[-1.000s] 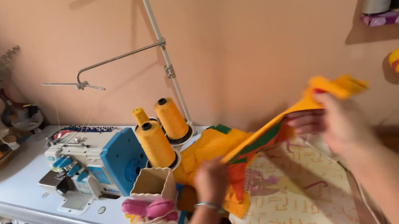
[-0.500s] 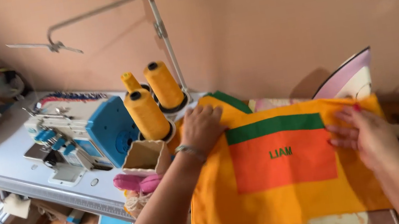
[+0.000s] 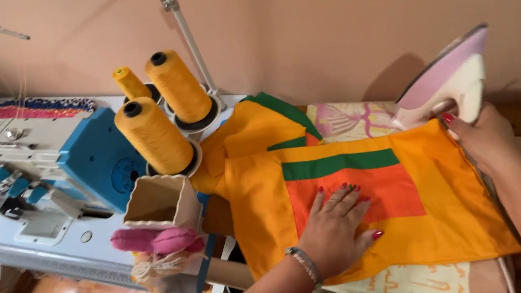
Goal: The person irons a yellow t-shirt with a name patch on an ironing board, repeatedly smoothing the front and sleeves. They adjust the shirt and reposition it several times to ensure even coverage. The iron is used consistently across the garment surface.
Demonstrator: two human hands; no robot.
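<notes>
While pressed flat on the printed pad:
Cloth: orange cloth (image 3: pixel 368 213), green and red panels up.
Left hand (image 3: pixel 336 225): fingers spread apart, palm down on the red panel.
Right hand (image 3: pixel 482 136): fingers closed on the iron (image 3: pixel 449 82), standing upright at the cloth's far corner.
Good practice: hold taut, smooth creases outward, left fingers clear of the iron.
Nearby: yellow thread cones (image 3: pixel 157 131), blue sewing machine (image 3: pixel 48 166).

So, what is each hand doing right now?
Left hand: open, flat on the orange cloth.
Right hand: closed on the iron.
</notes>
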